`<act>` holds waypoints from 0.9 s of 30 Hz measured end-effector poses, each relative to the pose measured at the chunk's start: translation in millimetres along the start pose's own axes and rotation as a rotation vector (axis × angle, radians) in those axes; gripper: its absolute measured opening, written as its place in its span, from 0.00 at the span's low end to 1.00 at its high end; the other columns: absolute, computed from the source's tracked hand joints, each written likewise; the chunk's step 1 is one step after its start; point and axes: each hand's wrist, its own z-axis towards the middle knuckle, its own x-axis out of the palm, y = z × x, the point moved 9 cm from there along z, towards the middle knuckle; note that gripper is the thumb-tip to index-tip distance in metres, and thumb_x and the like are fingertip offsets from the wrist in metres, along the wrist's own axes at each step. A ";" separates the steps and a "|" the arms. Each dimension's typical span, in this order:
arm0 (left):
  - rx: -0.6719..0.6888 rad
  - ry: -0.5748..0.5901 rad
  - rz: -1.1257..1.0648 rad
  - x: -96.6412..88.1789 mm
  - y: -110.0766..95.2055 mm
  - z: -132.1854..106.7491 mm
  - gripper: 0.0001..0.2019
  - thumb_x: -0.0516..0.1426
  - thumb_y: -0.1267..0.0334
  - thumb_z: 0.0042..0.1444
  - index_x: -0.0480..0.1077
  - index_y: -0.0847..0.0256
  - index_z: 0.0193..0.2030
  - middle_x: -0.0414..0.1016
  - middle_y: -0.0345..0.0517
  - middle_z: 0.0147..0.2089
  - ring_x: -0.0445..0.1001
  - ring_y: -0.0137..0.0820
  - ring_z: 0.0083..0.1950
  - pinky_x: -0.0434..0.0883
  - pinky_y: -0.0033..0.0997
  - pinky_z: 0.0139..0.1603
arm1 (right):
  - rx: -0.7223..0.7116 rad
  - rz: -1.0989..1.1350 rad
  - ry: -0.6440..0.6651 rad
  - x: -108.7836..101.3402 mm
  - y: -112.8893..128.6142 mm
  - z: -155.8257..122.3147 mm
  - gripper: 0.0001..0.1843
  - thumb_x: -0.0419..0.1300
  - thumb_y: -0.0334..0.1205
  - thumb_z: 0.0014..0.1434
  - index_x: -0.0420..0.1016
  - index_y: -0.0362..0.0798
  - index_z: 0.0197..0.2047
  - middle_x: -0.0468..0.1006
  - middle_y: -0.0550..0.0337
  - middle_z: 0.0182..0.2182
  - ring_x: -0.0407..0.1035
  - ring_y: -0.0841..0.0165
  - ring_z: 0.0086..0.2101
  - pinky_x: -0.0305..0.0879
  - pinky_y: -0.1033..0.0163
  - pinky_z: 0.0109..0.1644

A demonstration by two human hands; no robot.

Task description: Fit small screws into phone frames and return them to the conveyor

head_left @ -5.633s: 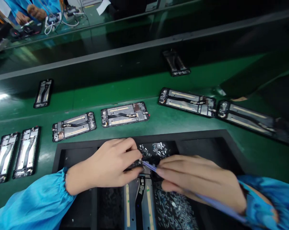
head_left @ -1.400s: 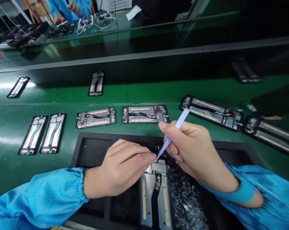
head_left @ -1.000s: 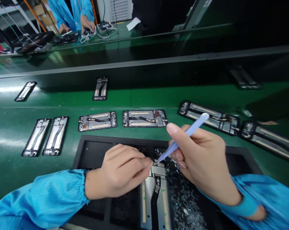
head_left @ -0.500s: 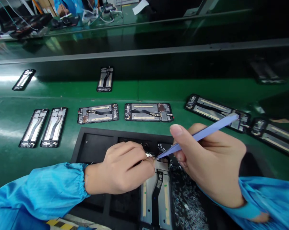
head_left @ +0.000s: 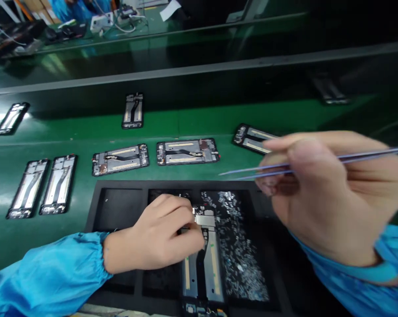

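My left hand (head_left: 159,235) grips the top end of a metal smartphone mid-frame (head_left: 205,264), which lies in a black tray and has a dark flex cable and yellow-green strips. Its upper part is partly hidden by my fingers. My right hand (head_left: 331,198), blurred, is raised to the right of the mid-frame and apart from it. Its fingers pinch slim lilac tweezers (head_left: 318,160), held level with their tips pointing left. Several tiny silvery parts (head_left: 235,251) lie scattered in the tray compartment beside the mid-frame.
The black tray (head_left: 119,185) has several compartments. Several similar phone frames, such as one (head_left: 187,152), lie on the green bench mat beyond it. Farther back runs a grey rail (head_left: 199,70), then a glossy surface reflecting a blue-sleeved person and cables.
My right hand has lifted away from the mid-frame and moved right, and the tweezers have swung level. My left hand still holds the mid-frame. The view has shifted slightly.
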 end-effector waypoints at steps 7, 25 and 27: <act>-0.169 0.074 -0.218 19.5 0.3 20.1 0.03 0.59 0.74 0.65 0.75 0.67 0.44 0.77 0.48 0.40 0.72 0.37 0.46 0.72 0.40 0.49 | -0.116 -0.500 0.396 -30.7 -2.0 -35.2 0.07 0.67 0.36 0.65 0.80 0.52 0.47 0.82 0.60 0.38 0.78 0.68 0.33 0.75 0.64 0.37; 0.266 0.385 0.076 43.3 -51.3 -10.8 0.16 0.60 0.60 0.67 0.78 0.71 0.55 0.78 0.59 0.57 0.76 0.52 0.58 0.70 0.52 0.64 | -0.602 -0.628 0.776 -24.8 -16.2 -92.0 0.30 0.68 0.23 0.60 0.68 0.34 0.65 0.83 0.45 0.38 0.77 0.59 0.36 0.79 0.52 0.40; 0.279 0.392 0.097 40.6 -51.7 -7.7 0.15 0.58 0.61 0.67 0.78 0.70 0.54 0.79 0.58 0.56 0.77 0.51 0.58 0.71 0.51 0.63 | -0.621 -0.624 0.777 -24.7 -16.1 -93.6 0.30 0.66 0.23 0.62 0.68 0.34 0.66 0.83 0.45 0.37 0.77 0.59 0.36 0.79 0.52 0.39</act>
